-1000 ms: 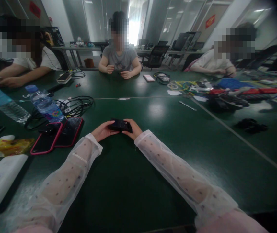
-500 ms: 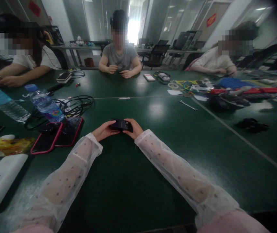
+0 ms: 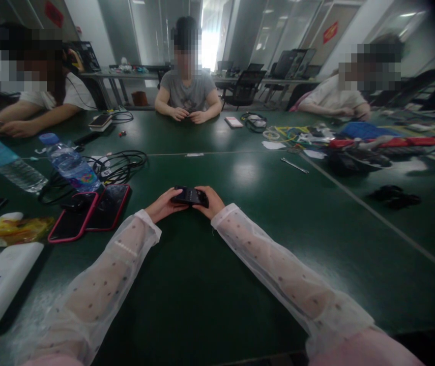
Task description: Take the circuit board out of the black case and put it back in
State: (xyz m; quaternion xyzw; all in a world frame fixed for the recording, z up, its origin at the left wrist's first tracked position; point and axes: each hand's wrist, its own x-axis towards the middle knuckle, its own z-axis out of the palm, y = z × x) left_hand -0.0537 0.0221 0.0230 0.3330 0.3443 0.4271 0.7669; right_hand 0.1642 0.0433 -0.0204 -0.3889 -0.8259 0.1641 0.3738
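A small black box-shaped device with faint light markings on its face is held between both hands, just over the green table. My left hand grips its left end, thumb on top and fingers beneath. My right hand wraps round its right end. What the device is exactly is too small to tell. To the left of my left hand lie two phones in red-pink cases, a front one and a rear one, partly overlapping.
Two water bottles, a near-left one and another, stand beside coiled black cables. A white power bank lies at lower left. A wrench and piled tools lie to the right. Several people sit across the table.
My hands and the black device stay nearly still; the device's face looks slightly lighter. The hands of the person opposite have come lower and closer to the table.
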